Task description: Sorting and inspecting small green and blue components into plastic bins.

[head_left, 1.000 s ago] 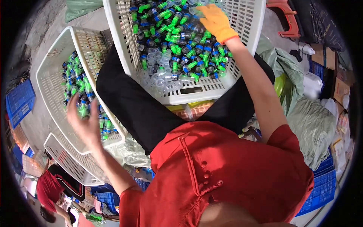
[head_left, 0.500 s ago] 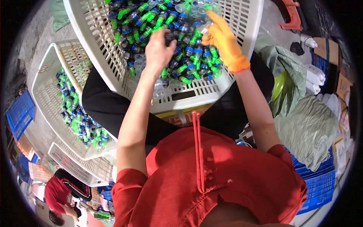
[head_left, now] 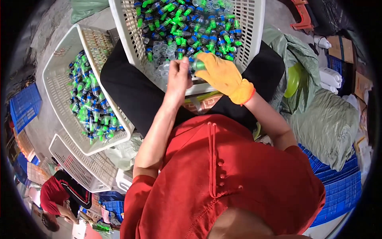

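In front of me stands a white slatted plastic basket, heaped with small black-and-blue bottle caps with green spouts. Clear plastic cups lie loose in its near left part. Over the basket's near rim my hands are close together. My bare left hand is closed, thumb up; whatever its fingers hold is hidden. My right hand, in a yellow-orange knit glove, pinches a green-spouted cap between thumb and fingers, right beside the left hand. That piece is blurred.
A second white basket at my left holds more green-spouted caps. Another white crate lies nearer. Grey-green sacks and blue crates are at my right. A person in red bends at the lower left.
Both hands have drawn back from the pile toward me and come together at the basket's near rim. The right hand now has a green-spouted cap. The view has shifted a little.
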Motion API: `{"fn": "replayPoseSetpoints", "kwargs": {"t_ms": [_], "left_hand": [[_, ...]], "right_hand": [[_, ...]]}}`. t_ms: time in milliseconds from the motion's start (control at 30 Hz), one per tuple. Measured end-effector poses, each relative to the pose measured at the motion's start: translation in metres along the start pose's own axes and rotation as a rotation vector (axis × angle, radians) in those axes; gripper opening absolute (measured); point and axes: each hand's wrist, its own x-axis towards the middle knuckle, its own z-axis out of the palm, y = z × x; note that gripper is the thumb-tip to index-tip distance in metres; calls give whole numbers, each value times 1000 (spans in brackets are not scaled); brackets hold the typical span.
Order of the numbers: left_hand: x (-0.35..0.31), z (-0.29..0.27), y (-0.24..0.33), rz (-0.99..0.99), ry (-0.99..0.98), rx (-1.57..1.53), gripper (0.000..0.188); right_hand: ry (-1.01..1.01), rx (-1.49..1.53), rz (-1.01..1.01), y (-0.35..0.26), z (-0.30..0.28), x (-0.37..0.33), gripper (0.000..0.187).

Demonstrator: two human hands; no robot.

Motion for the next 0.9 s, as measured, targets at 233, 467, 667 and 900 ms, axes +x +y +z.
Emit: {"fn": "replayPoseSetpoints", "kwargs": {"t_ms": [233, 467, 667, 900], "left_hand": [[-47, -9, -10, 266, -223, 455, 26], [-45, -24, 45, -230, -668, 664, 29], [-24, -4, 15, 435, -359, 1329, 30], [63, 11, 9, 590, -61, 1710, 18]], "right_hand": [[-469, 385, 152, 0, -28, -19, 38], [-425, 87, -245, -33, -38, -22, 36], [-441, 239, 206, -29, -24, -20, 34], [-268, 571, 452, 41, 9, 29, 39]]}}
